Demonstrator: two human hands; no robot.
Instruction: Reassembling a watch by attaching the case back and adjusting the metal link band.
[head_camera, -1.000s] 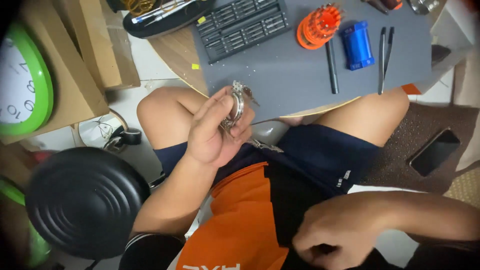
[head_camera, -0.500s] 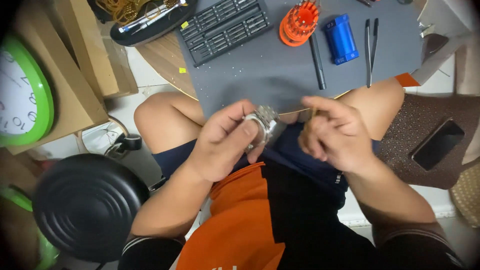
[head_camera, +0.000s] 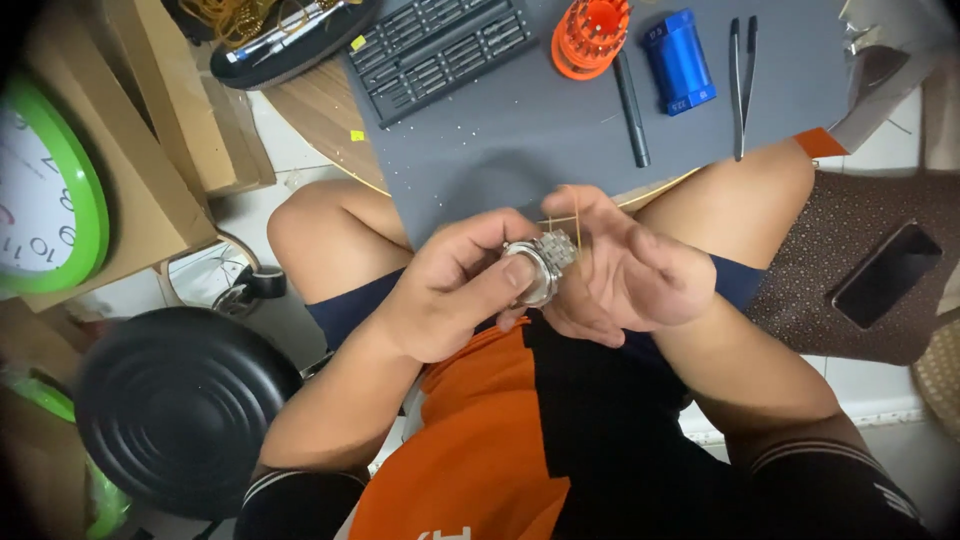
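Note:
My left hand (head_camera: 450, 290) grips a silver metal wristwatch (head_camera: 535, 265) by its case, held over my lap just below the grey work mat (head_camera: 520, 130). My right hand (head_camera: 625, 270) touches the watch's metal band from the right, and a thin yellow rubber band (head_camera: 562, 218) is stretched across its fingers. Both hands meet in front of my knees. Part of the watch is hidden behind my fingers.
On the mat lie a black bit tray (head_camera: 440, 45), an orange round tool (head_camera: 590, 35), a blue cylinder (head_camera: 678, 60), a black pen-like driver (head_camera: 632, 110) and tweezers (head_camera: 742, 80). A green-rimmed clock (head_camera: 45, 195) leans left, a black round stool (head_camera: 180, 405) below it, a phone (head_camera: 885, 272) right.
My right hand rose from my lap to the watch and now touches its band with the rubber band on its fingers. My left hand lowered the watch slightly toward the lap.

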